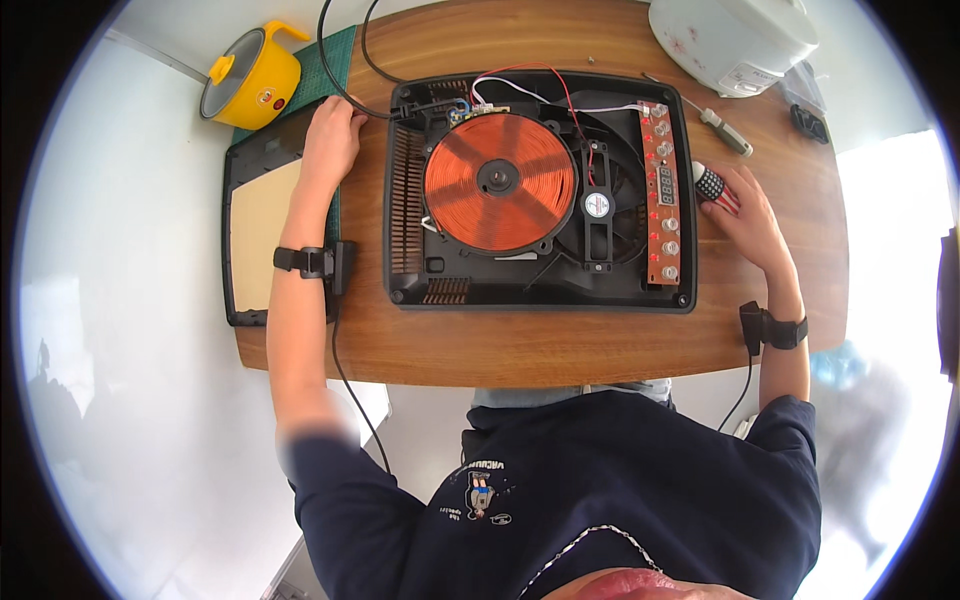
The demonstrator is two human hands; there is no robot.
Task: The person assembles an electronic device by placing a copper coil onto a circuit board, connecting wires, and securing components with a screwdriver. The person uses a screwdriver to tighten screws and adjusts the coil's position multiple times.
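The open black base of an induction cooker (pixel 540 300) lies on the table in front of me. A round copper coil (pixel 460 205), a black fan (pixel 625 190) and a brown control board (pixel 664 235) with a small display sit inside it. My left hand (pixel 332 145) is closed at the base's far left, over the detached cover panel (pixel 265 225) and beside the black power cord (pixel 350 95). Its fingertips are partly hidden. To the right of the base, my right hand (pixel 745 215) is curled around a small rounded object with a stars-and-stripes pattern (pixel 716 188).
A screwdriver (pixel 725 132) lies beyond my right hand, with a small black item (pixel 808 124) further right. A white appliance (pixel 735 45) stands at the back right. At the back left, a yellow pot (pixel 262 75) stands by a green cutting mat (pixel 340 65).
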